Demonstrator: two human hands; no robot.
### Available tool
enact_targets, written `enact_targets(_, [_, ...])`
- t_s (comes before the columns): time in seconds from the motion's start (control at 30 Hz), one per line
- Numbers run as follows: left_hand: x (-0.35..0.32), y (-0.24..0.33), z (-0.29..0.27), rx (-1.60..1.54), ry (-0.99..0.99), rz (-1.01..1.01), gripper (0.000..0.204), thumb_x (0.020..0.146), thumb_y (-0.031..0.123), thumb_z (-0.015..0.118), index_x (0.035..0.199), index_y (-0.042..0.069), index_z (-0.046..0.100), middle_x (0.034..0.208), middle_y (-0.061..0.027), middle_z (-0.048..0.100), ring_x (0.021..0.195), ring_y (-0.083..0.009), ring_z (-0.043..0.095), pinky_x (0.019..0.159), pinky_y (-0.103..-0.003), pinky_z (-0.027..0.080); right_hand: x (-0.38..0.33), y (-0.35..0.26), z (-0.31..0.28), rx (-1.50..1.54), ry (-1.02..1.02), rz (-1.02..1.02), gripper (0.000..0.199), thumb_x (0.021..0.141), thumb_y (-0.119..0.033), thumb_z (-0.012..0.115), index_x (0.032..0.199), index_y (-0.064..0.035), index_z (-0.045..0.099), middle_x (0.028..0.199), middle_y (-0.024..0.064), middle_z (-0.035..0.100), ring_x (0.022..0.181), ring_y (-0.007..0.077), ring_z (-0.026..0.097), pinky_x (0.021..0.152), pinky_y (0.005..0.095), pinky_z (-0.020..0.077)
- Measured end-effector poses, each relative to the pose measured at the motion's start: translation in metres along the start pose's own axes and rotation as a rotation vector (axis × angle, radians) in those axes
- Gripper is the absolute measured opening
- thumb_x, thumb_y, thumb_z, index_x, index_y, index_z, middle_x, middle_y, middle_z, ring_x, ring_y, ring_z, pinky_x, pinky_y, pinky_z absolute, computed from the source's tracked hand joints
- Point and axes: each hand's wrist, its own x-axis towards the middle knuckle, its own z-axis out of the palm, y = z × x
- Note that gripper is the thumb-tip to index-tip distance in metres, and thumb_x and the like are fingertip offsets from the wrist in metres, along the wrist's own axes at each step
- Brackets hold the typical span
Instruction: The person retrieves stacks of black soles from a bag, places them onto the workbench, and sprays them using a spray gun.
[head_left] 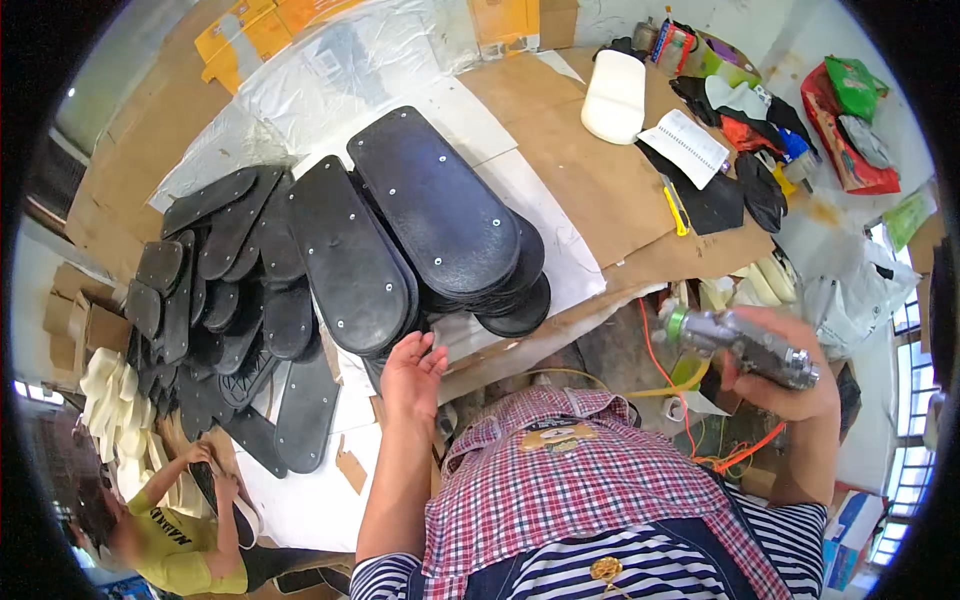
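Observation:
My right hand is wrapped round a metal spray gun with a green ring at its front, held out past the table's right edge. My left hand, fingers apart and slightly curled, is at the rounded near end of a stack of black padded boards. It holds nothing; whether its fingertips touch the stack I cannot tell. Beside this stack stands another black stack, its top board dotted with small metal studs. To the left lies a loose heap of similar black pieces in several sizes.
A cream pad, a spiral notebook and a yellow cutter knife lie on the cardboard-covered table. An orange cord hangs at the right. At the lower left a co-worker in a yellow shirt handles a dark piece beside cream pads.

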Motion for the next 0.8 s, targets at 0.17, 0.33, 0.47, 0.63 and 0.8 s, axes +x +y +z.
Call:
enact_targets(0.17, [-0.003, -0.01, 0.031, 0.02, -0.054, -0.037, 0.023, 0.081, 0.008, 0.052, 0.104, 0.004, 0.05, 0.096, -0.0102, 0.058, 0.078, -0.0274, 0.059, 0.067, -0.035, 0.048, -0.015, 0.0, -0.009, 0.031, 0.121, 0.13, 0.057, 0.068, -0.003, 0.067, 0.122, 0.0007, 0.048, 0.087, 0.0062, 0.061, 0.073, 0.0119, 0.058, 0.067, 0.0261, 0.0466])
enact_targets(0.33, [-0.002, -0.002, 0.055, 0.152, -0.057, 0.2, 0.022, 0.086, 0.007, 0.051, 0.107, 0.004, 0.05, 0.094, -0.0067, 0.058, 0.07, -0.0171, 0.058, 0.063, -0.027, 0.045, 0.008, 0.007, 0.0, 0.021, 0.244, 0.096, 0.056, 0.073, -0.009, 0.067, 0.124, 0.0008, 0.046, 0.083, 0.0028, 0.058, 0.073, 0.0099, 0.054, 0.067, 0.0245, 0.0449])
enact_targets(0.47, [0.018, 0.008, 0.057, 0.396, 0.016, 0.337, 0.036, 0.083, 0.004, 0.05, 0.119, 0.001, 0.046, 0.091, -0.0054, 0.054, 0.063, -0.0124, 0.055, 0.056, -0.024, 0.043, 0.059, 0.043, 0.007, 0.154, 0.212, 0.017, 0.053, 0.077, -0.01, 0.066, 0.125, -0.0005, 0.046, 0.089, 0.0026, 0.059, 0.077, 0.0085, 0.055, 0.07, 0.0231, 0.0455])
enact_targets(0.63, [0.049, -0.001, 0.056, 0.781, 0.079, 0.524, 0.053, 0.08, 0.005, 0.05, 0.131, -0.002, 0.037, 0.084, -0.0051, 0.051, 0.058, -0.0119, 0.051, 0.052, -0.025, 0.041, 0.149, 0.118, 0.058, 0.082, 0.287, -0.057, 0.052, 0.074, -0.012, 0.068, 0.122, -0.0018, 0.049, 0.101, 0.0086, 0.061, 0.091, 0.0142, 0.057, 0.082, 0.0282, 0.0449])
enact_targets(0.8, [0.043, -0.008, 0.07, 1.253, 0.191, 0.741, 0.044, 0.088, 0.022, 0.044, 0.121, -0.008, 0.046, 0.11, -0.0231, 0.046, 0.101, -0.0377, 0.048, 0.09, -0.039, 0.038, 0.199, 0.16, 0.109, -0.124, 0.288, -0.162, 0.053, 0.072, -0.015, 0.065, 0.122, -0.0059, 0.048, 0.107, 0.0205, 0.059, 0.1, 0.035, 0.057, 0.086, 0.0376, 0.0448])
